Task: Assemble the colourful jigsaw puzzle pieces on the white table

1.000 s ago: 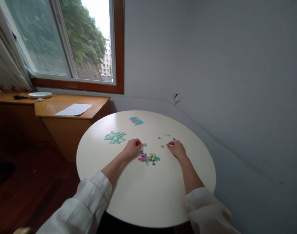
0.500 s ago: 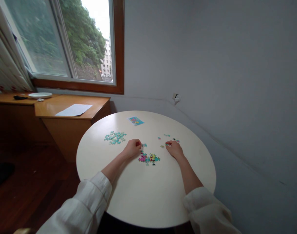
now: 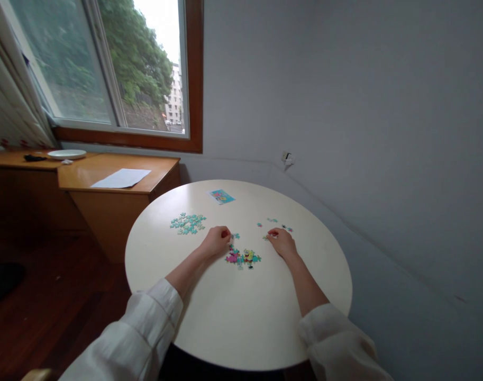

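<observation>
My left hand [image 3: 216, 241] rests on the table with its fingers curled into a pinch; what lies between them is too small to make out. Small teal puzzle pieces [image 3: 236, 236] are right beside its fingertips. Below, a partly joined cluster of puzzle pieces [image 3: 247, 256] shows a pink figure and a yellow character. On the right, my right hand [image 3: 283, 242] has thumb and fingers closed on a small puzzle piece [image 3: 265, 237], partly covered by the fingertips. Several loose pieces [image 3: 286, 228] are just beyond that hand, along with a small single piece [image 3: 259, 225].
A heap of teal puzzle pieces [image 3: 188, 224] occupies the left of the round white table [image 3: 233, 317]. At the back is a picture card [image 3: 221, 197]. A wooden desk [image 3: 165, 172] with a paper sheet [image 3: 121, 178] and a white plate [image 3: 67, 154] stands to the left; a wall borders the right.
My right hand has shifted slightly left, its fingertips now over the small piece that was just beside them. My left hand has barely moved.
</observation>
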Demonstrator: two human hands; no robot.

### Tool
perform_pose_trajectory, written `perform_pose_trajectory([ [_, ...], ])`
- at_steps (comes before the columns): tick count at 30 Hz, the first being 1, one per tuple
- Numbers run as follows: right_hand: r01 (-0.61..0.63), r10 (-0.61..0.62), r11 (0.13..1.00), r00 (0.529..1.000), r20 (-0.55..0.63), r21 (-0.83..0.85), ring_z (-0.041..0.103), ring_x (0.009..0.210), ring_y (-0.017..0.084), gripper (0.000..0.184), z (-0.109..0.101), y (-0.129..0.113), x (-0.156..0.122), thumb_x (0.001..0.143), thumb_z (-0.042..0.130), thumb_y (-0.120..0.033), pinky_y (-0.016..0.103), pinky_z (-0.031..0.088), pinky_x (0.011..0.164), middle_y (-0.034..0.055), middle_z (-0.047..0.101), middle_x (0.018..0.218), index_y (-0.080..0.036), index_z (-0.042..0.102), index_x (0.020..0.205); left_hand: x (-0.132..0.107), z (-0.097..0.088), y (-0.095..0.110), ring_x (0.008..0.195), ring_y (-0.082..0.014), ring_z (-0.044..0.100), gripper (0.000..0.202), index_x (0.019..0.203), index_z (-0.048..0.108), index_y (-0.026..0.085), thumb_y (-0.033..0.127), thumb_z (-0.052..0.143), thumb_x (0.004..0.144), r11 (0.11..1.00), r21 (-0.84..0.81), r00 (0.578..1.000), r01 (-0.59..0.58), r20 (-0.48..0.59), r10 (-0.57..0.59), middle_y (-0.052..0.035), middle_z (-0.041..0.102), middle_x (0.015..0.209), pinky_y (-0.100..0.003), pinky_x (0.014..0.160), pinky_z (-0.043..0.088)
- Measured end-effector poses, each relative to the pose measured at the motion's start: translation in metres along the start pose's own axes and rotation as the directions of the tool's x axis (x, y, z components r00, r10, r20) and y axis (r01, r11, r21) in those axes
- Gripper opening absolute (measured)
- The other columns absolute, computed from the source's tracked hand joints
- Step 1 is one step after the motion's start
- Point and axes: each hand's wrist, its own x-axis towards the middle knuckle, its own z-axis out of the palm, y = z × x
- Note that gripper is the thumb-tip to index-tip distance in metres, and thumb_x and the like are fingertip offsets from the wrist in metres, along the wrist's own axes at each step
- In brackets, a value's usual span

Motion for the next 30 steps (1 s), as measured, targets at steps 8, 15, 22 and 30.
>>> perform_pose_trajectory([
  [8, -0.011, 0.012, 1.000, 0.999, 0.039, -0.015, 0.063, 0.082, 0.019, 0.021, 0.002, 0.008, 0.006, 0.077, 0.054, -0.030, 0.027, 0.044, 0.071, 0.0073, 0.071, 0.088, -0.018, 0.071, 0.081, 0.000, -0.001, 0.002, 0.059, -0.0120, 0.052, 0.017, 0.067, 0.063, 0.012, 0.013, 0.046, 0.068, 1.000, 0.005, 1.000, -0.001, 0.008, 0.001, -0.0019, 0.062, 0.063, -0.023, 0.058, 0.037],
  [15, 0.013, -0.018, 0.998, 0.997, 0.073, 0.062, 0.064, 0.080, 0.018, 0.021, 0.007, 0.017, 0.011, 0.071, 0.057, -0.022, 0.026, 0.045, 0.072, 0.0063, 0.071, 0.087, -0.019, 0.072, 0.086, -0.001, -0.003, 0.004, 0.060, -0.0122, 0.053, 0.017, 0.067, 0.063, 0.012, 0.013, 0.046, 0.069, 1.000, -0.001, 1.000, 0.009, 0.012, -0.009, -0.0023, 0.063, 0.064, -0.023, 0.058, 0.038],
  [22, 0.016, -0.022, 0.996, 0.998, 0.063, 0.088, 0.063, 0.077, 0.018, 0.020, 0.008, 0.018, 0.012, 0.068, 0.061, -0.022, 0.028, 0.045, 0.071, 0.0059, 0.070, 0.084, -0.020, 0.072, 0.084, -0.002, -0.003, 0.005, 0.060, -0.0124, 0.053, 0.018, 0.068, 0.063, 0.013, 0.014, 0.046, 0.068, 1.000, 0.000, 1.000, 0.013, 0.011, -0.013, -0.0027, 0.064, 0.064, -0.023, 0.059, 0.039],
  [30, 0.082, -0.086, 0.996, 0.993, 0.081, 0.042, 0.058, 0.077, 0.014, 0.016, 0.009, 0.022, 0.013, 0.071, 0.060, -0.020, 0.025, 0.041, 0.070, 0.0028, 0.065, 0.085, -0.022, 0.069, 0.083, -0.002, -0.003, 0.004, 0.060, -0.0120, 0.053, 0.017, 0.068, 0.063, 0.012, 0.013, 0.046, 0.068, 1.000, 0.001, 1.000, 0.004, 0.016, -0.004, -0.0024, 0.063, 0.064, -0.022, 0.059, 0.038],
])
